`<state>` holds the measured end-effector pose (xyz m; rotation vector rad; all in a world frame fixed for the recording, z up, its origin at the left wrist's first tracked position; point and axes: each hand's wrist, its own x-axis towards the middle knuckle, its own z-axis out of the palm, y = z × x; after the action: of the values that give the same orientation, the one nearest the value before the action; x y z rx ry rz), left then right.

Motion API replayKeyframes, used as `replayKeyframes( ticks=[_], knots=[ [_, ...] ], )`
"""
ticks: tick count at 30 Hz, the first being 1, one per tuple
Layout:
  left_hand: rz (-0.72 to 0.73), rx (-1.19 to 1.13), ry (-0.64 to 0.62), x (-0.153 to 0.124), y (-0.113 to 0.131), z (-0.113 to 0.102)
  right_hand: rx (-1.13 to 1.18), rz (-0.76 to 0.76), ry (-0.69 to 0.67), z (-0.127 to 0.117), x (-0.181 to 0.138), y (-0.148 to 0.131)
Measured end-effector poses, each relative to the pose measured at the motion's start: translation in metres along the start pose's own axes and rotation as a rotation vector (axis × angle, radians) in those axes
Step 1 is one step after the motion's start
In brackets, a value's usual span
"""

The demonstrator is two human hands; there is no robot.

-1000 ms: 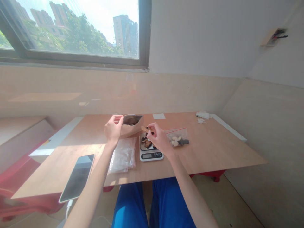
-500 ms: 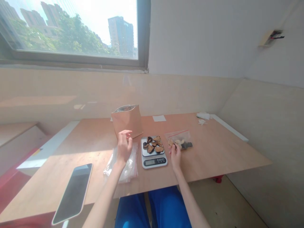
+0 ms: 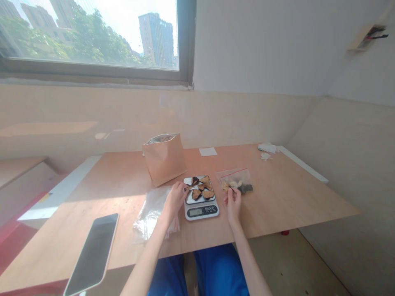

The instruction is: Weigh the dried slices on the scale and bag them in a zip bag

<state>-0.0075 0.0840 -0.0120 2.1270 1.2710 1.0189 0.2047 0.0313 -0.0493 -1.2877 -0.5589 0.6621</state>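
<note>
Several dried brown slices with dark edges [image 3: 207,194] lie on the plate of a white digital kitchen scale [image 3: 201,211]; its display digits are too small to read. My left hand [image 3: 175,199] is at the plate's left edge, its fingertips closed on one dried slice. To the right of the scale, my right hand [image 3: 233,202] is closed in a pinch at the near edge of a clear zip bag [image 3: 233,174]. A dark bit of dried slice shows at its fingertips, partly hidden. Pale and dark pieces [image 3: 246,188] are in the bag.
A brown paper pouch [image 3: 163,158] stands behind the scale with its top open. A stack of clear plastic bags [image 3: 148,218] lies left of the scale. A phone [image 3: 93,253] lies at the table's near left. White paper [image 3: 208,151] and crumpled tissue [image 3: 266,156] are farther back.
My left hand has come down and right from above the plastic bags to the scale, and its fingers have closed on a slice at the plate's edge. My right hand stays by the zip bag.
</note>
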Motion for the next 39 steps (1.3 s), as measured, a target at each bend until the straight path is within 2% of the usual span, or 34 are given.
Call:
replayKeyframes(
  ticks=[4,8,10,12,16,19,23,26,29,31,34,37,39],
  knots=[
    [-0.094,-0.055,0.273,-0.029,0.015,-0.009,-0.031,-0.055,-0.041,0.002,-0.001,0.0],
    [-0.207,-0.078,0.346,-0.069,0.031,-0.007,-0.074,-0.108,-0.086,0.003,-0.003,0.001],
    [-0.21,-0.097,0.33,-0.088,0.038,-0.002,-0.118,-0.151,-0.116,0.003,-0.005,-0.001],
    [-0.214,-0.117,0.252,-0.104,0.043,0.005,-0.168,-0.2,-0.152,0.005,-0.006,-0.005],
    [-0.223,-0.124,0.158,-0.123,0.05,0.026,-0.223,-0.272,-0.287,0.017,-0.007,-0.023],
    [-0.221,-0.191,0.095,-0.124,0.054,0.044,-0.274,-0.307,-0.481,0.036,-0.003,-0.04],
    [-0.208,-0.227,-0.009,-0.117,0.057,0.062,-0.53,-0.458,-0.746,0.063,0.002,-0.053],
    [-0.195,-0.234,-0.059,-0.115,0.057,0.067,-0.756,-0.588,-0.803,0.076,0.002,-0.056],
    [-0.191,-0.25,-0.075,-0.114,0.055,0.064,-0.878,-0.633,-0.788,0.081,0.002,-0.057],
    [-0.211,-0.277,-0.105,-0.113,0.055,0.06,-0.853,-0.619,-0.758,0.079,0.002,-0.057],
    [-0.253,-0.305,-0.143,-0.111,0.056,0.055,-0.66,-0.578,-0.673,0.064,-0.002,-0.056],
    [-0.286,-0.32,-0.129,-0.11,0.058,0.054,-0.461,-0.524,-0.613,0.033,-0.017,-0.053],
    [-0.297,-0.348,-0.118,-0.11,0.058,0.055,-0.422,-0.463,-0.664,0.008,-0.034,-0.047]
  ],
)
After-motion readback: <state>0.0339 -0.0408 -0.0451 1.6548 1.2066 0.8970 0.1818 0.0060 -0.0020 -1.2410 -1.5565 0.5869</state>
